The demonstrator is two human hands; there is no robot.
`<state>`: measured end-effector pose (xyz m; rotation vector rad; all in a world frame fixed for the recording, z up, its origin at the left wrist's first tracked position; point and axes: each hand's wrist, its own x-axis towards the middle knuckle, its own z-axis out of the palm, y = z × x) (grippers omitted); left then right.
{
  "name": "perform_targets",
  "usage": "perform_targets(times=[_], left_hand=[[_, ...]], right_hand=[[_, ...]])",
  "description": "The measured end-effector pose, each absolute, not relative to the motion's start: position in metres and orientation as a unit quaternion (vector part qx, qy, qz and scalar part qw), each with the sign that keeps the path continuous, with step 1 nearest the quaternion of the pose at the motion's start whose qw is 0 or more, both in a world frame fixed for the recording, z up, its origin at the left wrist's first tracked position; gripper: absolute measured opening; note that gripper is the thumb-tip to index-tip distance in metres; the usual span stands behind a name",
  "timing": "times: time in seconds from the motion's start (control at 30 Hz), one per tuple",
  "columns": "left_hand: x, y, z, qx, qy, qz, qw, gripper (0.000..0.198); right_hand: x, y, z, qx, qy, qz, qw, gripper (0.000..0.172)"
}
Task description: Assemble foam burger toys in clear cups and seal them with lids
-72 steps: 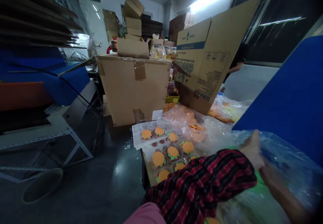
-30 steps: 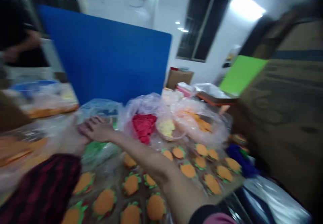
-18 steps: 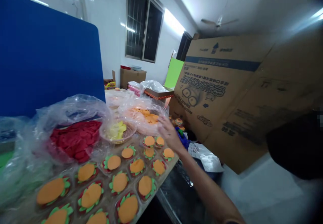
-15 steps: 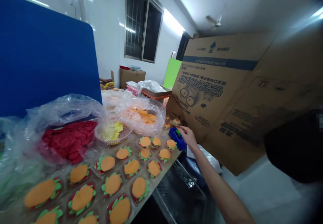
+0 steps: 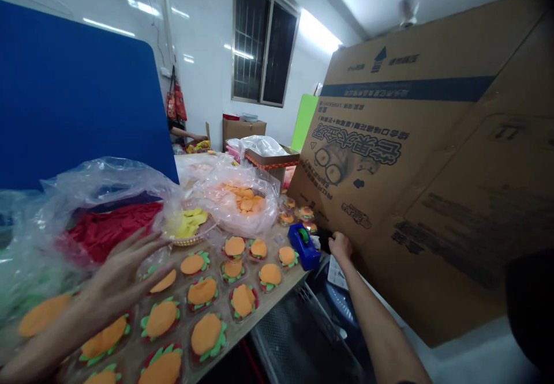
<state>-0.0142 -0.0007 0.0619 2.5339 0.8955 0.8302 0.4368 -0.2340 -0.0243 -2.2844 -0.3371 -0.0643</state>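
Observation:
My left hand [image 5: 125, 271] reaches in from the lower left, empty, with its fingers spread above rows of toy-like burgers. One burger [image 5: 160, 317] by it has an orange round top, green frilled leaves and a red layer, in a clear tray. My right hand [image 5: 340, 247] is just right of the blue tape dispenser [image 5: 304, 247], close to the large cardboard box [image 5: 367, 142]. Its fingers are curled in beside a dark patch; what they hold, if anything, is hidden. The dispenser carries a green roll.
Behind the burgers are a bag of red pieces [image 5: 108, 231], a basket of yellow pieces [image 5: 190, 225] and a bag of orange pieces [image 5: 246, 199]. A blue panel [image 5: 82, 101] stands left. Below the table edge is a dark crate [image 5: 294, 332]. Another person's arm [image 5: 188, 134] shows far back.
My right hand has left the tape dispenser and moved right, beside the cardboard box. My left hand has come into view over the burgers. The view has shifted slightly.

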Motion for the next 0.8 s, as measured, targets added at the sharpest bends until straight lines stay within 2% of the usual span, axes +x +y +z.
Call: perform_targets(times=[0.1,0.23,0.37,0.47,0.57,0.8], left_hand=[[0.009,-0.033,0.058,0.893,0.286,0.269,0.221,0.035],[0.044,-0.081,0.067,0.899,0.233,0.201,0.311,0.039],[0.078,-0.125,0.072,0.886,0.189,0.129,0.404,0.041],[0.105,-0.155,0.059,0.863,0.147,0.088,0.475,0.039],[0.142,-0.185,0.031,0.842,0.079,0.042,0.532,0.035],[0.219,-0.243,-0.041,0.799,0.111,0.08,0.585,0.051]], right_hand=[[0.442,-0.248,-0.013,-0.881,-0.142,-0.045,0.45,0.013],[0.441,-0.268,0.004,-0.815,-0.153,-0.055,0.556,0.012],[0.434,-0.292,0.035,-0.731,-0.15,-0.057,0.663,0.029],[0.421,-0.308,0.067,-0.667,-0.168,-0.032,0.725,0.035],[0.401,-0.318,0.101,-0.59,-0.2,0.017,0.783,0.034],[0.351,-0.331,0.156,-0.547,-0.304,0.089,0.775,0.026]])
